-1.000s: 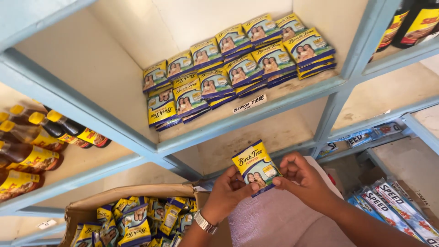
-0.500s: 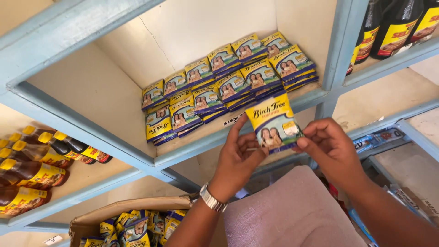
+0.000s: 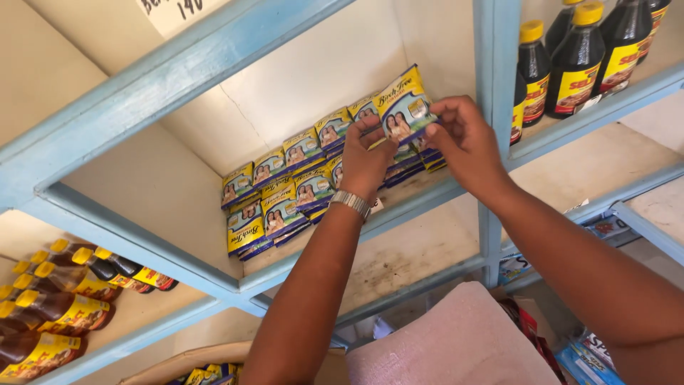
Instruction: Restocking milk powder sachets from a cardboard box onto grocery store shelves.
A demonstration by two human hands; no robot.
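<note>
Both hands hold one yellow and blue sachet pack up inside a pale blue shelf compartment. My left hand, with a metal watch at the wrist, grips its lower left edge. My right hand pinches its right edge. The pack hovers over the right end of two rows of matching sachet packs that lie overlapping on the shelf board. My hands hide the rightmost packs.
Dark sauce bottles with yellow caps stand on the shelf to the right. More bottles lie at the lower left. A cardboard box with more sachets sits below. A pink cloth covers something in front.
Both hands have lifted the sachet pack from below the shelf up and to the right, into the compartment over the stacked rows. The camera has come closer to the shelf.
</note>
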